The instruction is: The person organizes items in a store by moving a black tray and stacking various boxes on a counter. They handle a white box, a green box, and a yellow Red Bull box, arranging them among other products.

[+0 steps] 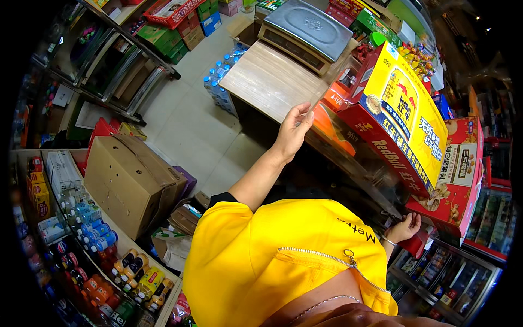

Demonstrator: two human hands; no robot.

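Note:
My left hand (293,131) reaches to the edge of a wood-topped counter (271,75). Its thumb and fingers are slightly apart beside a clear panel, and nothing shows between them; whether the fingertips touch the panel is unclear. Low on the right, my right hand (403,229) has loosely bent fingers with no object visible in them. Close to it is the lower corner of a red nut milk carton (457,175). A yellow and red Red Bull carton (402,110) stands tilted in view beside that carton, above the counter's right side.
A metal-topped scale (308,26) sits at the counter's far end, with shrink-wrapped water bottles (220,77) on the floor beside it. To the left are a large cardboard box (126,180), a shelf of drink bottles (98,237) and a wheeled rack (122,73). A glass-fronted display (441,282) is lower right.

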